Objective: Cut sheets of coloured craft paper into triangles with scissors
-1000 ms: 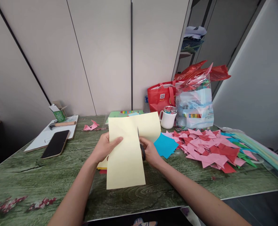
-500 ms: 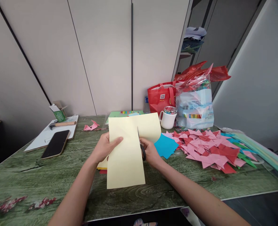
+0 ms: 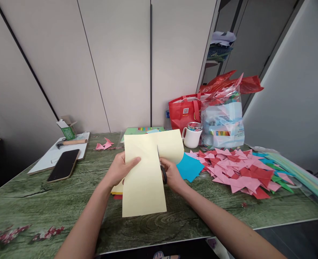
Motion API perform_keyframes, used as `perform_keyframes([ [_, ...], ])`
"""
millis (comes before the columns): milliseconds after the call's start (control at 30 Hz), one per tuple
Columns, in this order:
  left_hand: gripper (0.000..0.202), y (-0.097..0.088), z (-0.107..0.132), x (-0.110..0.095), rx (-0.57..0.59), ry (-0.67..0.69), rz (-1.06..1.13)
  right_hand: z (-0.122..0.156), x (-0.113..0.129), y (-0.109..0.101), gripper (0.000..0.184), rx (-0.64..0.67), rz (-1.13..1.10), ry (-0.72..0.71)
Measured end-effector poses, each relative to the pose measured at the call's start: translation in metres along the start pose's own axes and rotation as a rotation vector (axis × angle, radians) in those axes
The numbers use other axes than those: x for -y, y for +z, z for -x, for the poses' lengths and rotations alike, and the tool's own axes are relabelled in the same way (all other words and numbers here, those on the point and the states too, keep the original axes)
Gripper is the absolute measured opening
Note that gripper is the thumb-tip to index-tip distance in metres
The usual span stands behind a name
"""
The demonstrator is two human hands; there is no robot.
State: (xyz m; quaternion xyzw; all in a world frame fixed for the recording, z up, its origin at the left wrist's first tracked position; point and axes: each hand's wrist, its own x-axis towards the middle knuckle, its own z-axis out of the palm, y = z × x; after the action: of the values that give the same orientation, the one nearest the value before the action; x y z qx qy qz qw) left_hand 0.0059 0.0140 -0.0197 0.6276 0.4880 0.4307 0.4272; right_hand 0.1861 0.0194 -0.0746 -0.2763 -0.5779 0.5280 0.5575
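My left hand (image 3: 119, 169) pinches the left edge of a pale yellow sheet of paper (image 3: 145, 180), held up over the table. Beside it, my right hand (image 3: 172, 174) grips black-handled scissors (image 3: 162, 169) whose blades sit in a cut that runs up the middle of the sheet. The part of the sheet right of the cut bends away toward a blue paper square (image 3: 189, 166) lying on the table. More yellow and red paper shows under the sheet by my left wrist.
A heap of pink and red folded paper pieces (image 3: 239, 171) covers the right of the green table (image 3: 53, 201). Behind stand a white mug (image 3: 191, 136), a red bag (image 3: 184, 111) and a plastic bag (image 3: 223, 118). A phone (image 3: 64, 164), hammer and small box lie at left.
Almost nothing has moved; the sheet and both hands hold the same place, with the scissors still in the cut.
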Motion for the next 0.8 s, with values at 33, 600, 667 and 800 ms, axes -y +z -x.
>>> perform_keyframes([
  [33,0.029,0.0001,0.0,0.0001,0.0,-0.002,-0.001,-0.0001,-0.0003,0.0,0.021,-0.002,-0.002,-0.001],
  [600,0.029,0.0,0.0005,0.0003,0.0,0.005,-0.021,0.0,-0.0016,0.0001,0.023,-0.016,0.015,-0.001],
  [667,0.028,0.0004,0.0006,0.0004,0.0,0.005,-0.021,0.0,-0.0012,0.0005,0.023,-0.015,0.012,-0.003],
  [800,0.028,0.001,0.0008,-0.0005,-0.001,0.002,-0.014,-0.0002,-0.0012,0.0008,0.023,-0.025,0.012,0.003],
])
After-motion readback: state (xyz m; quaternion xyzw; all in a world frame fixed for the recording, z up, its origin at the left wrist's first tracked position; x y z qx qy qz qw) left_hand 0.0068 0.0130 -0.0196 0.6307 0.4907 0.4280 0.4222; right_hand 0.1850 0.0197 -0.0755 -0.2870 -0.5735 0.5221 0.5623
